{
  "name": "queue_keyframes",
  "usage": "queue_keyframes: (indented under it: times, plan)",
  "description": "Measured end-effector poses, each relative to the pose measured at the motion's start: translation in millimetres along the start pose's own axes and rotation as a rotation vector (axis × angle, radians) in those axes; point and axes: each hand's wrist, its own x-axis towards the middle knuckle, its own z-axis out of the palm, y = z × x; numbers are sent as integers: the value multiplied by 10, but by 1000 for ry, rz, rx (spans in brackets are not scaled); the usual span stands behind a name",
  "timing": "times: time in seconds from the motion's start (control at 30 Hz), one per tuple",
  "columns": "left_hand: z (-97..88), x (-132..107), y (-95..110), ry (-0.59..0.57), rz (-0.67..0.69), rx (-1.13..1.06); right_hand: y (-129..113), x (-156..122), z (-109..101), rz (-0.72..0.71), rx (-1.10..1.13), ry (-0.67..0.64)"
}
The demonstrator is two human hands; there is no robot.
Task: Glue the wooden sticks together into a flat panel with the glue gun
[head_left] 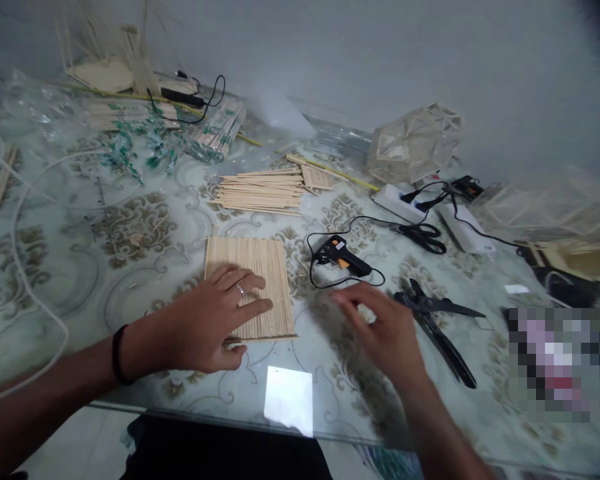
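Note:
A flat panel of thin wooden sticks (257, 287), set side by side, lies on the table. My left hand (220, 310) rests on it with the fingers spread, a ring on one finger and the thumb at the panel's near edge. To the right of the panel, my right hand (380, 320) is raised over the table, thumb and forefinger pinched. Whatever may be between those fingertips is too small to make out. Just beyond this hand lies a black glue gun (341, 255) with its cord looped around it. Long-bladed black cutters (437, 323) are on the hand's right.
Loose wooden sticks (260, 190) are piled behind the panel. Black scissors (423, 237) lie near a white power strip (400, 202). Geometric stick frames (415, 143) stand at the back right. Bagged sticks (217, 130) and plastic wrap (45, 110) lie back left; a white cable (17, 247) crosses the left side.

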Motion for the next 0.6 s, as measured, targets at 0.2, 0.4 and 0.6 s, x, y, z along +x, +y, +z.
queue_keyframes:
  times: [0.2,0.4,0.6]
  plan:
    - [150,-1,-25,74,41,-66,715,535,-144,105,-124,-4]
    - [235,20,-16,90,35,-71,967,742,-140,128,-56,-199]
    - [273,26,-36,106,40,-52,905,718,-386,115,-3,-243]
